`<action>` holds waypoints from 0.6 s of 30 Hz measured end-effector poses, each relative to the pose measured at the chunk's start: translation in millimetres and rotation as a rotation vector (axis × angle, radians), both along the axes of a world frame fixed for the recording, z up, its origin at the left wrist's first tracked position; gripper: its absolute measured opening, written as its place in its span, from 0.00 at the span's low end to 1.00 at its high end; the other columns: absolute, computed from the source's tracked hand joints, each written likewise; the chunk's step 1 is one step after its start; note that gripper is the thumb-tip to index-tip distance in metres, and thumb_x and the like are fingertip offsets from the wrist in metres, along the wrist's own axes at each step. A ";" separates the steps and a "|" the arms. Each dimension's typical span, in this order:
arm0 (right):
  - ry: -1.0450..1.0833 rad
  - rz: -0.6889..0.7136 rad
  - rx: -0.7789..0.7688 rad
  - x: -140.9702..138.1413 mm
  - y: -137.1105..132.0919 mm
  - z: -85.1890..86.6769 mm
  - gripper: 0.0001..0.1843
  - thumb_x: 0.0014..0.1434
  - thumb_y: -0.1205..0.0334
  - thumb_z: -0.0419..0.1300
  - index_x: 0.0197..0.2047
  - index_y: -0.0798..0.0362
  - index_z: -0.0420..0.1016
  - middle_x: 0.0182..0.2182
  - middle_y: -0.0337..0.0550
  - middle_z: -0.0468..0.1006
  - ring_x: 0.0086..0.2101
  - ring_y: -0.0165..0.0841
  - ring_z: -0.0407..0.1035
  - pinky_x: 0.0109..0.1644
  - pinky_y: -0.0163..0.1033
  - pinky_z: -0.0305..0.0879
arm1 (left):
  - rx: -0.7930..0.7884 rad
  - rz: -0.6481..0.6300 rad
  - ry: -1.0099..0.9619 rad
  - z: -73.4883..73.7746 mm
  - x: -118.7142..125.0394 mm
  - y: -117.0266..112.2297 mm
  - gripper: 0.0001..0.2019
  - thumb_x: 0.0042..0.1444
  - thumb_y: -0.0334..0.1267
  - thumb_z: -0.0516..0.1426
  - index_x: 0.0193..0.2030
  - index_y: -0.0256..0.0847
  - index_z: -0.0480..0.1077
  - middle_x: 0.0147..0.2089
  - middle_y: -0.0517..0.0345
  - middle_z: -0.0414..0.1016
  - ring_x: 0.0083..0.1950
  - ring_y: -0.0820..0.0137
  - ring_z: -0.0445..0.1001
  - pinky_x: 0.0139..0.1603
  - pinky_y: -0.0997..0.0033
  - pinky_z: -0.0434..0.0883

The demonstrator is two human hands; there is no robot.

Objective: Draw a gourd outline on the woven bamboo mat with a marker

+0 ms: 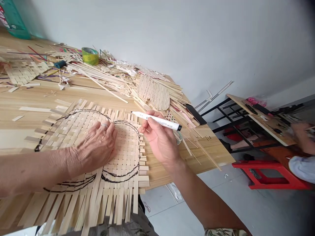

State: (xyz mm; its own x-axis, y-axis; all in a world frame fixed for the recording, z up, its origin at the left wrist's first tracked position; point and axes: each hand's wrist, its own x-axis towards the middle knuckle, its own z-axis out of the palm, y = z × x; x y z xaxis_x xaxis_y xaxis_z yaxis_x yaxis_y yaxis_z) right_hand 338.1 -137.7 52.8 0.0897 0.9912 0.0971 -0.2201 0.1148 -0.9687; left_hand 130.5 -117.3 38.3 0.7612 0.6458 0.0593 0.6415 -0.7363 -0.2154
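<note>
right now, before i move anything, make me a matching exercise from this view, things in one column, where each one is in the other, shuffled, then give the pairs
Things
1. white marker
2. left hand
3. green and yellow tape roll
4. red stool

Places
A. on the floor
B. gripped in the right hand
C. lying flat on the woven bamboo mat
D. standing at the far side of the table

Pairs
1-B, 2-C, 3-D, 4-A
</note>
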 end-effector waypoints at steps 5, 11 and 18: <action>-0.006 0.069 -0.010 -12.3 6.0 -14.0 0.09 0.64 0.54 0.66 0.39 0.49 0.73 0.26 0.33 0.73 0.29 0.28 0.68 0.38 0.37 0.69 | 0.029 -0.139 -0.037 -1.7 -12.2 6.0 0.12 0.66 0.31 0.49 0.38 0.31 0.73 0.48 0.35 0.73 0.48 0.49 0.72 0.49 0.49 0.76; -0.229 0.076 0.028 -14.8 11.7 -21.2 0.08 0.65 0.57 0.63 0.39 0.49 0.68 0.25 0.32 0.73 0.26 0.28 0.68 0.32 0.36 0.67 | 0.084 -0.297 -0.175 -12.6 -39.6 19.2 0.13 0.65 0.30 0.51 0.44 0.27 0.77 0.59 0.33 0.72 0.49 0.55 0.72 0.50 0.54 0.77; -0.458 0.079 0.128 -16.5 13.2 -32.9 0.09 0.67 0.56 0.61 0.40 0.49 0.66 0.27 0.33 0.72 0.25 0.29 0.68 0.26 0.36 0.61 | 0.115 -0.328 -0.237 -14.3 -41.6 23.9 0.21 0.66 0.33 0.49 0.58 0.21 0.73 0.60 0.31 0.74 0.53 0.50 0.73 0.52 0.52 0.77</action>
State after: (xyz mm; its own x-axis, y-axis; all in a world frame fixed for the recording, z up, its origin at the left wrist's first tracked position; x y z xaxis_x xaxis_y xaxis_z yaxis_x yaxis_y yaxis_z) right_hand 321.6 -124.5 20.0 -0.0662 0.9708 0.2307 0.2134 0.2396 -0.9471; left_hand 88.9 -93.4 23.9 0.8819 0.3509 0.3148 0.4191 -0.8894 -0.1826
